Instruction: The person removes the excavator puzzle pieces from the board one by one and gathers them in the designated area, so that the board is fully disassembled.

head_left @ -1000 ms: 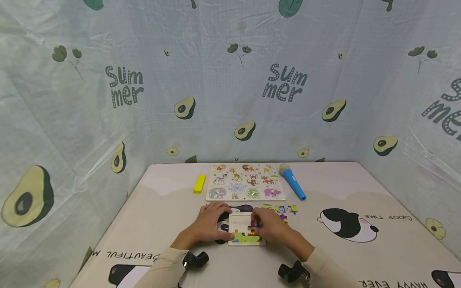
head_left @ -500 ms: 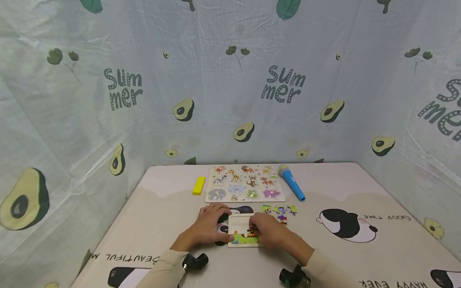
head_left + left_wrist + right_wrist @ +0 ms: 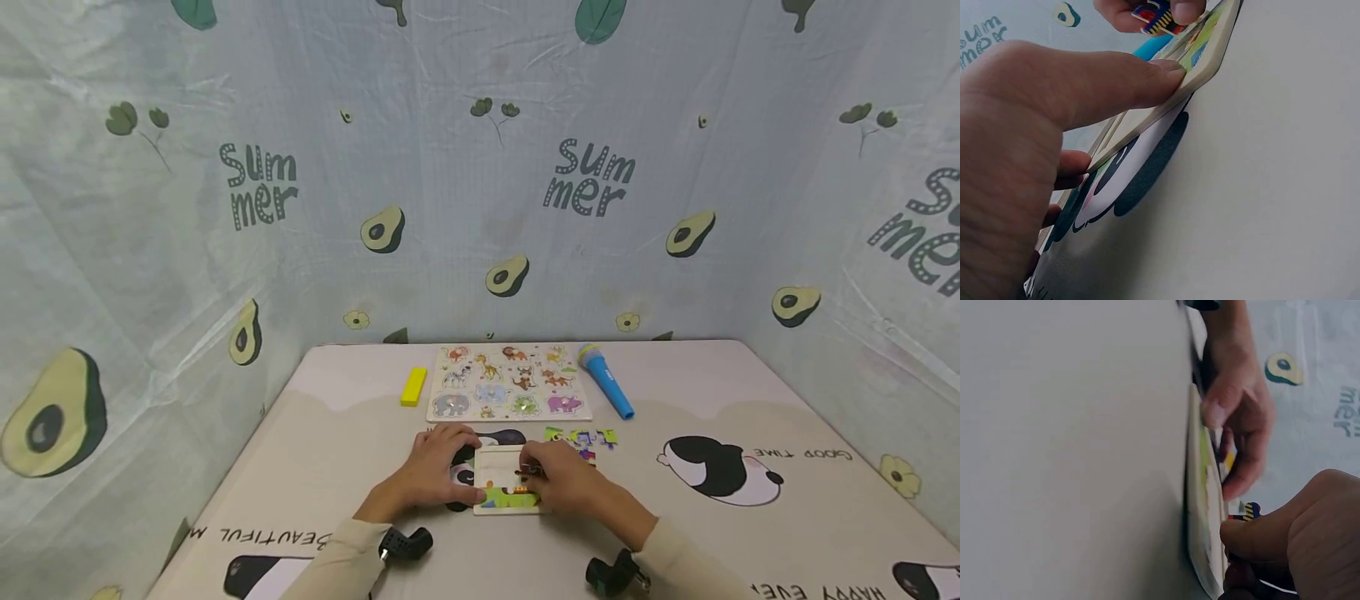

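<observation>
A small wooden puzzle tray (image 3: 497, 467) lies on the table in the head view, its near strip filled with green pieces and its far part bare wood. My left hand (image 3: 433, 471) holds it by the left side, thumb (image 3: 1154, 81) on the near corner and fingers along the far edge. Over the tray's right part, my right hand (image 3: 566, 481) pinches a puzzle piece (image 3: 1159, 17) between thumb and fingers. Dark blue, red and yellow stripes show on this piece in the left wrist view; it is raised and tilted above the tray, partly hidden by the fingertips.
Several loose puzzle pieces (image 3: 582, 437) lie just beyond my right hand. Farther back are an animal peg board (image 3: 468, 419), a yellow block (image 3: 413, 387) and a blue toy microphone (image 3: 609, 387). Printed fabric walls (image 3: 450, 275) stand behind and beside the table.
My right hand has turned the striped piece, whose face showed a second ago and which now appears more edge-on. The left hand keeps its place on the tray.
</observation>
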A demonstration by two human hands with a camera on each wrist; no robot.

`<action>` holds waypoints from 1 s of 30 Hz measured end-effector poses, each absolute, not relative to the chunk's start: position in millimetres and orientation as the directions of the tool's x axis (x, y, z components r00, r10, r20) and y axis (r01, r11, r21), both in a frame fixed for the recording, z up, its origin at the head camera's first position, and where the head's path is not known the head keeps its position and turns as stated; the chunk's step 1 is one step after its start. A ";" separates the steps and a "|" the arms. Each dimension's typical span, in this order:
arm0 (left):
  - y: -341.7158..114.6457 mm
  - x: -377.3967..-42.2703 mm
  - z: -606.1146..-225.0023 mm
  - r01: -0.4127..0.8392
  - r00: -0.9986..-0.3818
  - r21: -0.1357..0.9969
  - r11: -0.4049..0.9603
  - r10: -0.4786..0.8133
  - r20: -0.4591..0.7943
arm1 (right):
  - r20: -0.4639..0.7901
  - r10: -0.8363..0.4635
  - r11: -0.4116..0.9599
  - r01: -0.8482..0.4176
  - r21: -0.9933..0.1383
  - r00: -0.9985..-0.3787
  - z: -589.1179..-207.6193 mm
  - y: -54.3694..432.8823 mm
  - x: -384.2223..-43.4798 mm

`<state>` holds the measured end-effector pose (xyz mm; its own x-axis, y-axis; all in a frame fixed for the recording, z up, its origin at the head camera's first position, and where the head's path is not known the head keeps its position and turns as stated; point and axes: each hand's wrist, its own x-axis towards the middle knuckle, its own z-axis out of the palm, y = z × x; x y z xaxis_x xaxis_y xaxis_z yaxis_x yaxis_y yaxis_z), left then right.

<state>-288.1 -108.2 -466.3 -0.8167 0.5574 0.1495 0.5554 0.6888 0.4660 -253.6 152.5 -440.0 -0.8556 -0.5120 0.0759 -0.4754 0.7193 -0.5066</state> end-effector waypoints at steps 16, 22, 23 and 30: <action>-109.9 -285.2 -468.1 0.561 -0.811 0.466 0.684 0.566 0.147 | 0.177 -0.383 0.650 -0.401 -0.646 -0.907 -432.1 203.5 -258.7; -110.0 -285.6 -467.7 0.561 -0.814 0.458 0.689 0.562 0.150 | 0.181 -0.335 0.622 -0.361 -0.695 -0.925 -429.9 223.6 -261.6; -110.0 -285.5 -467.6 0.560 -0.814 0.460 0.690 0.561 0.150 | 0.182 -0.310 0.630 -0.345 -0.696 -0.933 -430.0 226.4 -261.8; -108.8 -286.6 -466.3 0.567 -0.811 0.454 0.687 0.562 0.164 | 0.156 -0.169 0.628 -0.228 -0.744 -0.973 -432.9 244.3 -261.0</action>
<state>-286.6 -108.8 -466.3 -0.8110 0.5617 0.1636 0.5674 0.6871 0.4538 -261.0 244.3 -432.9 -0.9732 -0.1693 0.1557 -0.2283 0.6276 -0.7443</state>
